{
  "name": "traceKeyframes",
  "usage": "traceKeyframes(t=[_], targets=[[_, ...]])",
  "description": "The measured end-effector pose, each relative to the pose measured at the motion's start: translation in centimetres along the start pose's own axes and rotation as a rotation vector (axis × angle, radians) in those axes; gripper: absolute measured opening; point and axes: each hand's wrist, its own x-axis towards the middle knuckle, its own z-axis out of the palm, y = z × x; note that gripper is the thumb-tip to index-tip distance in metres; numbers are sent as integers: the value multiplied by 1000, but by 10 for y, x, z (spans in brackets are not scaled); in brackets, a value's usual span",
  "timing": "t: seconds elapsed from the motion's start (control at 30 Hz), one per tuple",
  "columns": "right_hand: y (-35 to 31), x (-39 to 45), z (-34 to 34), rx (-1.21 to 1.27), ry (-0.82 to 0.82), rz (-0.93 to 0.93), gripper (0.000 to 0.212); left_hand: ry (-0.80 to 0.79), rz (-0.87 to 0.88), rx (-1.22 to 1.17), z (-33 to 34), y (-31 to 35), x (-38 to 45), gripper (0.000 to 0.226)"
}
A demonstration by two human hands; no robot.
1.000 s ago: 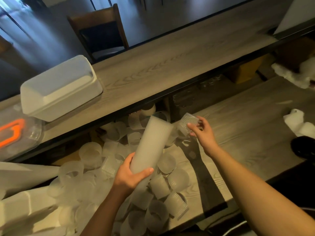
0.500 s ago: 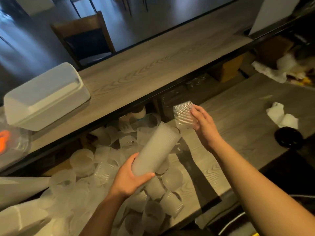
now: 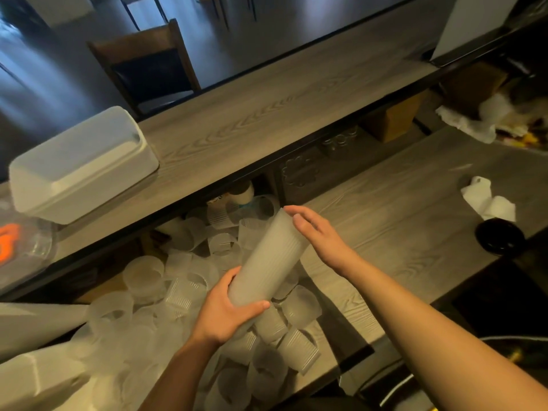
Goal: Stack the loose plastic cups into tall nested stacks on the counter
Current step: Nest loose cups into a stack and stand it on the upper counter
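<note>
Left hand (image 3: 228,314) grips the tilted cup stack (image 3: 267,262); right hand (image 3: 318,235) fingers, straight, seemingly touch its top.

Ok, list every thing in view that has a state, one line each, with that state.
Tall nested stack of frosted plastic cups: held tilted above the pile.
Left hand: grips the stack's lower end.
Right hand: fingers straight, against the stack's upper end.
Loose translucent plastic cups: unstacked, lying jumbled.
White rectangular lidded container: closed, on the upper shelf.
White crumpled paper towel: lying on the grey wooden counter.
</note>
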Motion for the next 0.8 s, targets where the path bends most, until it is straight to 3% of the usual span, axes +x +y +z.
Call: traceKeyframes(t=[0.1, 0.2, 0.3, 0.43, 0.6, 0.8], targets=[[2, 3, -1, 39, 21, 21, 61, 8, -20, -39, 1, -4, -3, 75], [17, 15, -6, 121, 198, 103, 54, 26, -52, -107, 3, -6, -3, 84], [49, 33, -18, -5, 349, 184, 50, 63, -75, -141, 2, -6, -1, 86], [87, 51, -30, -301, 267, 242, 81, 76, -91, -138, -1, -6, 1, 89], [109, 69, -28, -495, 166, 255, 109, 86, -152, -101, -4, -8, 1, 94], [116, 88, -11, -642, 171, 222, 107, 167, -186, -27, -2, -3, 0, 69]])
